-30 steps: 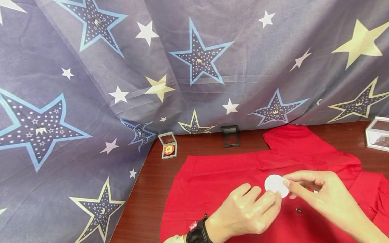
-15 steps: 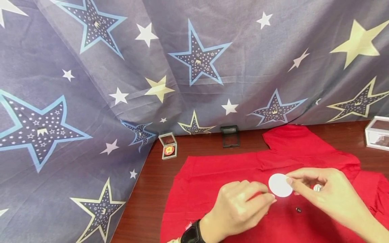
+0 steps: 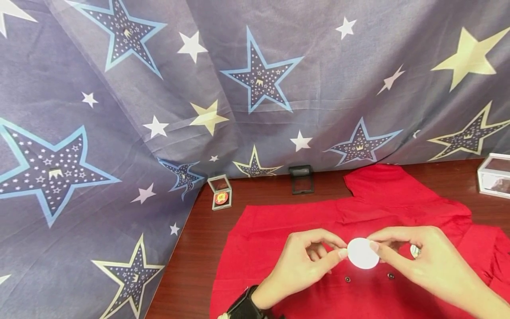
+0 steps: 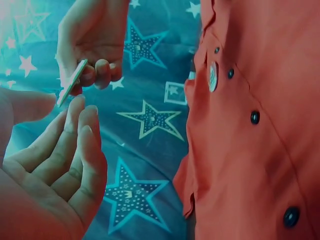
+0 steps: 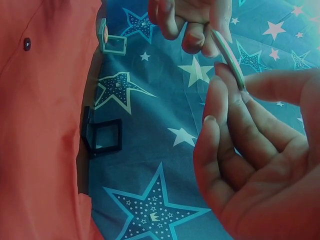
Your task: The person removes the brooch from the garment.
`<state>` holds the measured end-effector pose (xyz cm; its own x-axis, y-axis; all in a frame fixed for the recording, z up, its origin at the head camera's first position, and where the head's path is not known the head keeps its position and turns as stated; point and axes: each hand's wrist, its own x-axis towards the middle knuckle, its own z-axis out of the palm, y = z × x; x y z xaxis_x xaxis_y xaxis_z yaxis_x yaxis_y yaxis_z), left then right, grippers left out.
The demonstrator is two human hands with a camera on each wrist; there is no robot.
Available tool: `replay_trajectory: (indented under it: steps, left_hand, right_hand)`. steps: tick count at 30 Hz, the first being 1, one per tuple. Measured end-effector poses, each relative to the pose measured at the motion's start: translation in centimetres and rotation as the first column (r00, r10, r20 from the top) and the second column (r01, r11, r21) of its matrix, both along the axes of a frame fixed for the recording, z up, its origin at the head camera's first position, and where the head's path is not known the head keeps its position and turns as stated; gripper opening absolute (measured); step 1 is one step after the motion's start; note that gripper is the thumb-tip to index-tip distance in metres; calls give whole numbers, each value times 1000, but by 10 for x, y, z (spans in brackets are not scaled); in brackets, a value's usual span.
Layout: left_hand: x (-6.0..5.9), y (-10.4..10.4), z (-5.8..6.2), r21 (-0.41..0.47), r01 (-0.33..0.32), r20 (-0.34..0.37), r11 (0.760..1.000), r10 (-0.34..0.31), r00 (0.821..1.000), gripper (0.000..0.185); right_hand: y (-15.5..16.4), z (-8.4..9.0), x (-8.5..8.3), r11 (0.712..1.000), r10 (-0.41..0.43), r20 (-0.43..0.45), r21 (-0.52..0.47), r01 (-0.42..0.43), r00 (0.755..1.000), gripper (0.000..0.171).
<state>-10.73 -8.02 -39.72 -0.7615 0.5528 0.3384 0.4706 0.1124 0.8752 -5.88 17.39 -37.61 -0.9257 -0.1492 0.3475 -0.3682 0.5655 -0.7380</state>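
Above the red shirt (image 3: 287, 248) a thin, round white disc (image 3: 363, 254) is held up between both hands. My right hand (image 3: 428, 254) pinches its right edge between thumb and fingers. At the disc's left edge, the thumb and index fingertips of my left hand (image 3: 304, 261) pinch it. Both wrist views show the disc (image 4: 72, 83) edge-on. Dark buttons (image 4: 255, 117) run along the shirt front, and a small round badge (image 4: 213, 76) lies against the cloth. In the head view this badge shows through the gap in my right hand.
On the brown table (image 3: 187, 252) behind the shirt stand an open pale case (image 3: 220, 206) with a red and yellow round piece, and an open black case (image 3: 303, 181). A white box (image 3: 494, 177) sits at the far right. A star-patterned curtain (image 3: 255, 128) hangs behind and left.
My left hand drew away from the disc, turned, and came back to its left edge with thumb and index finger. My right hand kept its pinch; the disc lowered slightly.
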Motion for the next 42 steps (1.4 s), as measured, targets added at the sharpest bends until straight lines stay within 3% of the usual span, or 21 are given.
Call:
replay_trajectory:
  steps: [2, 7, 14, 22, 29, 42]
  left_hand:
    - [0, 0, -1, 17, 23, 99, 1000, -25, 995, 10]
    - [-1, 0, -3, 49, 49, 171, 998, -57, 984, 9]
    - [-2, 0, -5, 134, 63, 140, 989, -82, 987, 9]
    - [-2, -1, -5, 160, 48, 119, 986, -67, 991, 9]
    - [0, -2, -5, 160, 7, 159, 987, -33, 987, 8]
    - [1, -1, -6, 98, 13, 222, 995, -34, 974, 7]
  right_hand:
    - [-1, 0, 0, 1000, 22, 0, -4, -22, 1000, 30]
    - [-4, -1, -2, 997, 65, -36, -25, -66, 997, 30]
    - [-6, -3, -4, 997, 72, -22, -26, -72, 997, 31]
    - [-5, -10, -4, 996, 73, 38, -62, -71, 997, 28]
    - [-6, -14, -4, 991, 87, 55, -109, -80, 995, 25]
    - [-10, -17, -4, 993, 61, 32, -99, -57, 998, 24]
